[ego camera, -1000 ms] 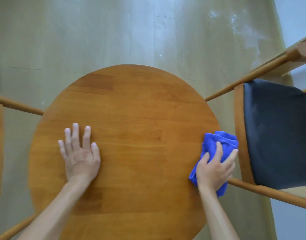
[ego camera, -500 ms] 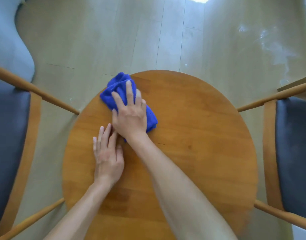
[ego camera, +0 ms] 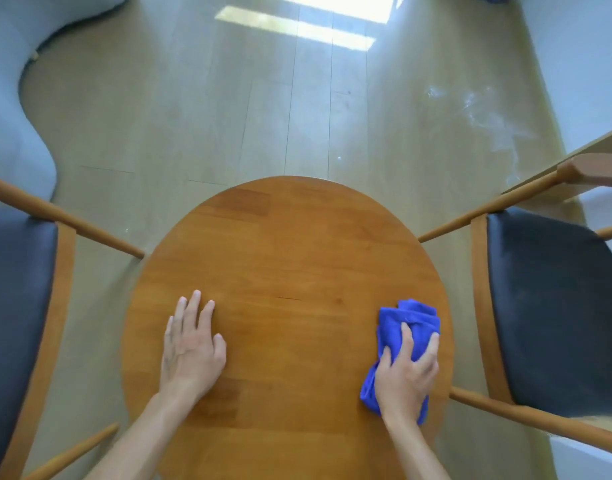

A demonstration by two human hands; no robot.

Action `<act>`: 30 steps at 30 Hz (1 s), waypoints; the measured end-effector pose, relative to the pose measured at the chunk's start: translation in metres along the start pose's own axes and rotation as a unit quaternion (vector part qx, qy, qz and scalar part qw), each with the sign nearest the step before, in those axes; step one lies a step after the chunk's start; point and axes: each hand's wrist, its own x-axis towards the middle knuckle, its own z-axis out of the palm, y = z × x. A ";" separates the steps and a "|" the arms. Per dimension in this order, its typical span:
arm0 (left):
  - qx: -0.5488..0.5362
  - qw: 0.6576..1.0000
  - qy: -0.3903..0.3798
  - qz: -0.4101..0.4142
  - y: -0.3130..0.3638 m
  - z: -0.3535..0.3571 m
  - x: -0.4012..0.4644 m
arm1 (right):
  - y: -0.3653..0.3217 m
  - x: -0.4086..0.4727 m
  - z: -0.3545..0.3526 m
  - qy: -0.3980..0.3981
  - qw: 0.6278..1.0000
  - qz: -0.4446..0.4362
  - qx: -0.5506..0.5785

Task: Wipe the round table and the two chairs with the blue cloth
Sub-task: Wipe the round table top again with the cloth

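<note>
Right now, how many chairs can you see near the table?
2. One chair stands left of the round table, one chair stands right of it. Both are cut off by the frame edge; others outside the view may exist.

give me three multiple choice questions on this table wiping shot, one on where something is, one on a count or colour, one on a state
1. Where on the round table does the blue cloth lie?
A. near its right edge
B. at its far edge
C. under the left hand

2. How many chairs with dark seats show?
A. one
B. two
C. three

3. How does the left hand lie?
A. curled in a fist
B. pinching the cloth
C. flat on the tabletop, fingers straight

Answers:
1 A: the cloth sits under the right hand, close to the right chair.
2 B: the left chair and the right chair flank the table.
3 C: its palm is down on bare wood and holds nothing.
</note>
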 end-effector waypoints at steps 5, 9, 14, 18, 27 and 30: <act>-0.003 0.993 -0.117 -0.009 0.023 -0.012 -0.040 | -0.021 -0.107 -0.014 -0.082 0.997 -0.013 0.006; -0.032 0.984 -0.176 -0.001 0.038 -0.036 -0.063 | -0.073 -0.136 -0.038 -0.224 0.950 -0.043 0.212; -0.162 0.968 -0.185 -0.053 0.048 -0.097 -0.068 | -0.129 -0.120 -0.093 -0.292 0.871 -0.029 0.394; -0.271 0.941 -0.188 -0.071 0.075 -0.161 -0.068 | -0.162 -0.097 -0.152 -0.243 0.831 -0.031 0.499; -0.485 0.844 -0.212 0.087 0.156 -0.292 -0.110 | -0.204 -0.078 -0.284 -0.168 0.705 -0.052 0.688; -0.521 0.827 -0.173 0.119 0.173 -0.317 -0.126 | -0.205 -0.073 -0.325 -0.167 0.637 -0.075 0.748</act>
